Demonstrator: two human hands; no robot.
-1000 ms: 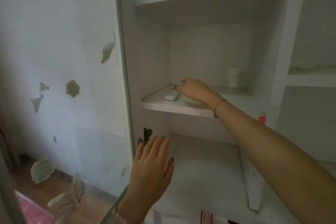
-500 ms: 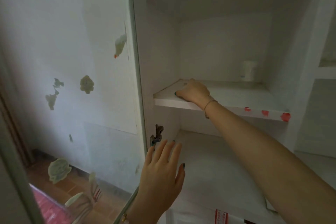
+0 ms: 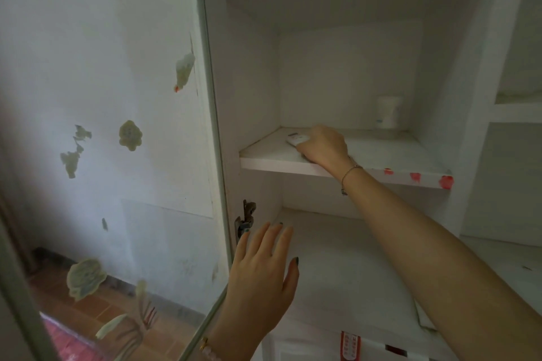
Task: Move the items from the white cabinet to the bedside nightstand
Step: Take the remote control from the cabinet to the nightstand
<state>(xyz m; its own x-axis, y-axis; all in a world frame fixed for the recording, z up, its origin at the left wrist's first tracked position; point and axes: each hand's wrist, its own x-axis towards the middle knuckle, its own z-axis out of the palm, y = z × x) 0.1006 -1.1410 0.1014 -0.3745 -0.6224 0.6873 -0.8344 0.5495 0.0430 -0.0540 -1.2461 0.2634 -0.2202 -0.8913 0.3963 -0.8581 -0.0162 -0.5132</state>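
The white cabinet is shown with one glass door swung open at the left of the frame. Nearest, at lower centre, the left hand is held flat, fingers straight, nothing grasped. Farther in, on the middle shelf, one small white remote is clasped by the right hand. At the shelf's back right one white container is stood.

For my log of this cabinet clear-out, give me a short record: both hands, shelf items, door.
right hand: grips small white flat remote on white middle shelf
left hand: open, fingers straight, beside open glass cabinet door
small white plastic jar: upright, back right of that shelf, untouched
not yet moved: remote, jar
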